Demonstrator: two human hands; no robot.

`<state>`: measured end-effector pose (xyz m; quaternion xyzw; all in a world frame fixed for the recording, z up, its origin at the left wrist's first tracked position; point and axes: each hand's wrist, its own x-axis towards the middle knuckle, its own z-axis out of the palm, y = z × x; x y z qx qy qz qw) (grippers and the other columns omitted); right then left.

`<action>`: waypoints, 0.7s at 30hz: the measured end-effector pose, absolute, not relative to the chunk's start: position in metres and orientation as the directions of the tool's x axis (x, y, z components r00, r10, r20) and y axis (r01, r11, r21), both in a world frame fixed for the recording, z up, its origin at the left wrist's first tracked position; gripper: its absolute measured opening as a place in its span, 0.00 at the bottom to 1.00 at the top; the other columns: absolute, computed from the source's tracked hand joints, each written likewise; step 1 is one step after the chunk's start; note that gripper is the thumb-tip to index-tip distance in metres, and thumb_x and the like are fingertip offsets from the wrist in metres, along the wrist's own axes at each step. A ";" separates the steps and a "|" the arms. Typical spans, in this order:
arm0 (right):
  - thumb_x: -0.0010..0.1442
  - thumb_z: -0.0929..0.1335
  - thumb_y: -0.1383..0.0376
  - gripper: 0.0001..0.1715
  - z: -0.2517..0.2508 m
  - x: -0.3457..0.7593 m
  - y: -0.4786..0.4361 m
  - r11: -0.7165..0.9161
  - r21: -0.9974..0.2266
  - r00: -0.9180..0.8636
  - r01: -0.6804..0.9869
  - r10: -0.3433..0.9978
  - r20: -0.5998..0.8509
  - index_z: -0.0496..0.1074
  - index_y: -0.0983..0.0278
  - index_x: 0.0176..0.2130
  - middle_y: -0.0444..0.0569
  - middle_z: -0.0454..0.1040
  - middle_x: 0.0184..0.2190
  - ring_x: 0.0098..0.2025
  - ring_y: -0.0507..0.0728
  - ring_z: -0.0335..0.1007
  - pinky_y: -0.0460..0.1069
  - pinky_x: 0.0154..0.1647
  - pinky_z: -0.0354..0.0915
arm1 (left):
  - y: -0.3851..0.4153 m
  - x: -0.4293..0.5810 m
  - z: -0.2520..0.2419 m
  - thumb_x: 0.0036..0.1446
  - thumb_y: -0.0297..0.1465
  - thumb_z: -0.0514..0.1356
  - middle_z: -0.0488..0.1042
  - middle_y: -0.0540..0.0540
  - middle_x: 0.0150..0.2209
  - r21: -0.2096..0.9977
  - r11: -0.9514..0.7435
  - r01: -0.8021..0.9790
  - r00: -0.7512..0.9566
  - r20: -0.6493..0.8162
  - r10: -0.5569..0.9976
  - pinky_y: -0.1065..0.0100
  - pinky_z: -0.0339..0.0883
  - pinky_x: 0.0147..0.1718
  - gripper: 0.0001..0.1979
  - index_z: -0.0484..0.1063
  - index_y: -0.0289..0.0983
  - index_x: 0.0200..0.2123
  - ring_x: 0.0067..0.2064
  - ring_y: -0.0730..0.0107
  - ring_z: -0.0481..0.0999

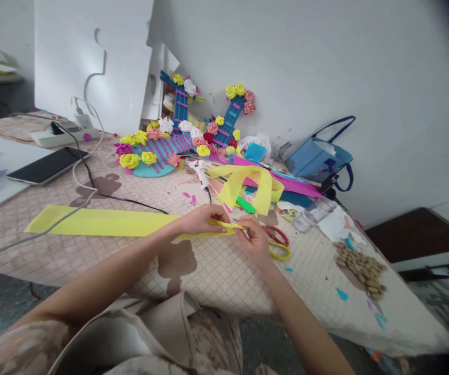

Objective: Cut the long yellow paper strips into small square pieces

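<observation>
A long yellow paper strip (103, 221) lies flat across the patterned tablecloth (216, 271). My left hand (203, 219) pinches its right end, fingers closed on the paper. My right hand (256, 235) meets it from the right, fingers also pinched on the strip's end, which looks folded or rolled between both hands. Scissors with red and yellow handles (279, 242) lie just right of my right hand. A curled yellow paper band (247, 185) sits behind my hands.
Blue craft pieces with paper flowers (177, 143) stand at the back. A glue gun (201, 172), phone (47, 165), power strip (66, 135) and cables lie left of centre. A blue bag (318, 156) and a pile of nuts (362, 268) are on the right.
</observation>
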<state>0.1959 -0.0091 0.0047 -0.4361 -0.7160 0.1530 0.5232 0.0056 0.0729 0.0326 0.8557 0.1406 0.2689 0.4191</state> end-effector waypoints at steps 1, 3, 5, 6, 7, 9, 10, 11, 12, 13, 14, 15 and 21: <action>0.55 0.65 0.69 0.07 0.005 0.196 -0.009 0.566 -0.680 -0.063 0.466 0.788 0.613 0.70 0.59 0.35 0.46 0.68 0.32 0.37 0.55 0.65 0.51 0.39 0.62 | 0.073 0.005 0.033 0.51 0.34 0.60 0.70 0.48 0.32 0.790 -0.613 0.004 0.810 0.357 0.466 0.72 0.62 0.33 0.09 0.69 0.34 0.34 0.33 0.73 0.69; 0.55 0.66 0.68 0.04 0.004 0.195 -0.008 0.550 -0.690 -0.044 0.470 0.796 0.604 0.69 0.60 0.34 0.46 0.68 0.32 0.37 0.55 0.65 0.52 0.38 0.63 | 0.072 0.005 0.034 0.50 0.33 0.60 0.70 0.48 0.32 0.788 -0.615 -0.002 0.797 0.373 0.475 0.72 0.62 0.33 0.08 0.68 0.34 0.32 0.33 0.73 0.69; 0.55 0.66 0.67 0.03 0.005 0.195 -0.008 0.539 -0.698 -0.033 0.472 0.802 0.597 0.69 0.60 0.34 0.46 0.67 0.31 0.36 0.55 0.65 0.52 0.38 0.63 | 0.071 0.005 0.035 0.51 0.32 0.59 0.70 0.49 0.31 0.789 -0.614 0.028 0.786 0.362 0.501 0.71 0.62 0.32 0.07 0.67 0.35 0.32 0.33 0.72 0.69; 0.55 0.66 0.66 0.03 0.005 0.195 -0.008 0.535 -0.701 -0.034 0.471 0.806 0.591 0.68 0.60 0.33 0.46 0.67 0.31 0.36 0.55 0.65 0.51 0.38 0.62 | 0.070 0.006 0.036 0.51 0.31 0.58 0.70 0.49 0.31 0.785 -0.618 0.055 0.780 0.353 0.517 0.72 0.62 0.32 0.06 0.67 0.35 0.32 0.32 0.73 0.69; 0.55 0.67 0.66 0.03 0.005 0.196 -0.008 0.530 -0.706 -0.037 0.469 0.811 0.584 0.68 0.61 0.33 0.47 0.67 0.31 0.36 0.55 0.65 0.51 0.38 0.62 | 0.069 0.006 0.036 0.51 0.30 0.58 0.70 0.50 0.30 0.775 -0.627 0.084 0.773 0.346 0.532 0.72 0.61 0.31 0.05 0.67 0.35 0.32 0.32 0.73 0.69; 0.54 0.67 0.65 0.04 0.006 0.196 -0.009 0.521 -0.717 -0.047 0.463 0.823 0.567 0.68 0.61 0.34 0.47 0.67 0.32 0.36 0.55 0.65 0.51 0.37 0.63 | 0.067 0.008 0.036 0.51 0.27 0.57 0.70 0.51 0.28 0.737 -0.662 0.134 0.762 0.350 0.544 0.72 0.60 0.31 0.03 0.67 0.36 0.32 0.31 0.73 0.69; 0.53 0.68 0.64 0.05 0.006 0.195 -0.009 0.516 -0.723 -0.054 0.460 0.829 0.557 0.69 0.61 0.34 0.47 0.67 0.32 0.36 0.55 0.65 0.51 0.37 0.63 | 0.067 0.009 0.035 0.51 0.27 0.56 0.70 0.51 0.28 0.712 -0.686 0.148 0.760 0.361 0.540 0.72 0.60 0.30 0.02 0.67 0.36 0.31 0.31 0.73 0.68; 0.53 0.68 0.64 0.05 0.006 0.195 -0.009 0.512 -0.728 -0.057 0.456 0.833 0.550 0.69 0.61 0.33 0.47 0.68 0.31 0.35 0.56 0.65 0.51 0.37 0.63 | 0.066 0.010 0.034 0.51 0.26 0.56 0.69 0.51 0.28 0.689 -0.708 0.157 0.760 0.374 0.532 0.73 0.60 0.31 0.02 0.66 0.36 0.31 0.31 0.73 0.68; 0.53 0.68 0.63 0.05 0.006 0.195 -0.009 0.510 -0.731 -0.054 0.453 0.834 0.549 0.69 0.61 0.33 0.47 0.68 0.31 0.35 0.56 0.65 0.51 0.36 0.63 | 0.066 0.010 0.033 0.51 0.26 0.56 0.69 0.51 0.28 0.668 -0.726 0.160 0.759 0.387 0.523 0.72 0.60 0.31 0.02 0.66 0.36 0.31 0.31 0.73 0.69; 0.53 0.68 0.63 0.04 0.006 0.194 -0.009 0.511 -0.732 -0.046 0.451 0.832 0.553 0.69 0.61 0.32 0.47 0.68 0.30 0.35 0.56 0.65 0.51 0.36 0.63 | 0.065 0.011 0.032 0.50 0.26 0.56 0.69 0.51 0.29 0.654 -0.739 0.161 0.758 0.398 0.517 0.72 0.60 0.31 0.03 0.67 0.36 0.31 0.32 0.73 0.69; 0.54 0.67 0.63 0.03 0.006 0.194 -0.009 0.512 -0.732 -0.033 0.450 0.829 0.559 0.69 0.61 0.31 0.46 0.69 0.30 0.34 0.56 0.65 0.51 0.36 0.63 | 0.066 0.012 0.032 0.50 0.26 0.56 0.69 0.50 0.30 0.648 -0.744 0.162 0.756 0.403 0.516 0.72 0.60 0.32 0.04 0.67 0.36 0.32 0.32 0.72 0.69; 0.55 0.67 0.64 0.03 0.006 0.194 -0.009 0.511 -0.732 -0.015 0.451 0.825 0.566 0.70 0.61 0.31 0.46 0.69 0.29 0.34 0.55 0.66 0.51 0.36 0.63 | 0.066 0.012 0.031 0.50 0.26 0.57 0.69 0.50 0.30 0.651 -0.741 0.167 0.752 0.402 0.522 0.72 0.60 0.32 0.06 0.67 0.37 0.34 0.33 0.72 0.69; 0.54 0.67 0.65 0.03 0.000 0.195 -0.007 0.449 -0.781 0.076 0.434 0.846 0.528 0.69 0.61 0.33 0.46 0.69 0.30 0.34 0.55 0.66 0.50 0.35 0.63 | 0.072 0.005 0.033 0.47 0.31 0.61 0.66 0.52 0.27 0.703 -0.672 0.235 0.727 0.332 0.601 0.73 0.58 0.28 0.10 0.69 0.36 0.36 0.29 0.74 0.65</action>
